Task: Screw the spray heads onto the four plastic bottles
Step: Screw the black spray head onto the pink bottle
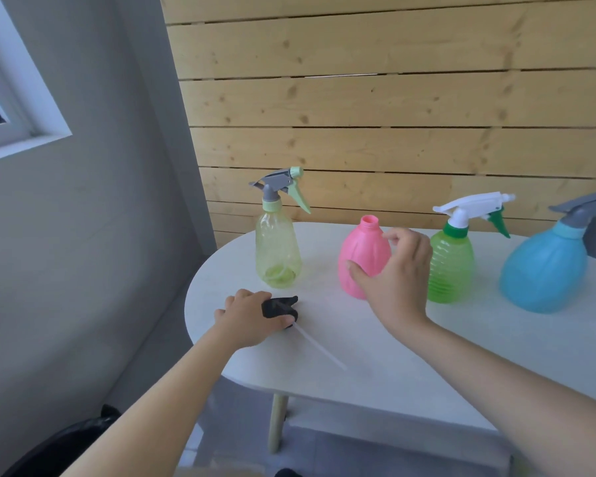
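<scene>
The left hand (246, 320) clamps the black spray head (280, 308) on the table (375, 370). At its two o'clock, the open right hand (394, 280) cups the capless pink bottle (363, 259).

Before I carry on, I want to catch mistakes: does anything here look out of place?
Only the pink bottle has a bare neck; its black spray head lies on the table under the left hand. The right hand reaches for the bottle. Nothing spilled.
</scene>
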`<state>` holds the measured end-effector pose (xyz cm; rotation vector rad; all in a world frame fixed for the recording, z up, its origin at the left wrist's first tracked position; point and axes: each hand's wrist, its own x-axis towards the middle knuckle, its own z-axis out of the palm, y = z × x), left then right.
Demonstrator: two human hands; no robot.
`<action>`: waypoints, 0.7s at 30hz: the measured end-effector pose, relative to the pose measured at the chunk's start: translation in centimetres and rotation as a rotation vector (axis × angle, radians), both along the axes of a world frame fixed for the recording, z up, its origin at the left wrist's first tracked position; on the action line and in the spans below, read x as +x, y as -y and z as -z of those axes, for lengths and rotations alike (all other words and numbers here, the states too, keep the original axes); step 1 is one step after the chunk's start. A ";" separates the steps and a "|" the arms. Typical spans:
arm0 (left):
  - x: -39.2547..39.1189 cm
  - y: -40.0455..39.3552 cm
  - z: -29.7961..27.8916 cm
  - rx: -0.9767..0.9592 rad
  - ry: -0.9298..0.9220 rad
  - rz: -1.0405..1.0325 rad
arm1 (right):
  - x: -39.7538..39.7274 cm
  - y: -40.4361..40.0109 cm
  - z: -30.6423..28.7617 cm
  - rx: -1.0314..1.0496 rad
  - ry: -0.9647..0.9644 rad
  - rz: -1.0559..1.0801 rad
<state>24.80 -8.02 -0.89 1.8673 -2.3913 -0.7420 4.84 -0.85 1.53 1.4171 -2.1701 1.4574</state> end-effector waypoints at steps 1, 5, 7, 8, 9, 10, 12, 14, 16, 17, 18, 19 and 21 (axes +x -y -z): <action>-0.1 0.1 0.0 -0.013 0.019 0.007 | -0.5 0.3 0.3 0.062 0.020 -0.001; -0.6 0.5 -0.2 0.002 -0.005 0.013 | -2.1 2.0 1.7 0.277 0.224 -0.085; -0.6 0.5 -0.3 0.025 -0.108 -0.003 | -2.7 2.9 2.1 0.314 0.341 -0.142; -0.5 0.5 -0.4 0.029 -0.170 -0.018 | -3.0 3.3 2.3 0.318 0.384 -0.164; -0.4 0.5 -0.5 0.035 -0.228 -0.038 | -3.1 3.7 2.4 0.315 0.409 -0.181; -0.3 0.6 -0.6 0.039 -0.267 -0.059 | -3.3 3.9 2.4 0.309 0.418 -0.191; 0.2 0.9 -0.8 0.075 -0.309 -0.102 | -3.5 3.8 2.4 0.292 0.416 -0.208; 0.5 0.8 -1.1 0.115 -0.359 -0.118 | -3.7 3.0 2.0 0.257 0.378 -0.245; 0.7 0.6 -1.4 0.127 -0.410 -0.136 | -4.2 1.6 1.2 0.233 0.304 -0.301; 0.7 0.4 -1.6 0.120 -0.435 -0.139 | -4.7 0.6 0.7 0.239 0.267 -0.331; 0.7 0.3 -1.7 0.110 -0.467 -0.140 | -5.2 -0.3 0.1 0.260 0.233 -0.357; 0.6 0.2 -1.8 0.102 -0.507 -0.140 | -5.8 -1.3 -0.6 0.294 0.200 -0.374; 0.2 -0.2 -2.0 0.079 -0.588 -0.120 | -7.2 -3.5 -1.9 0.396 0.113 -0.359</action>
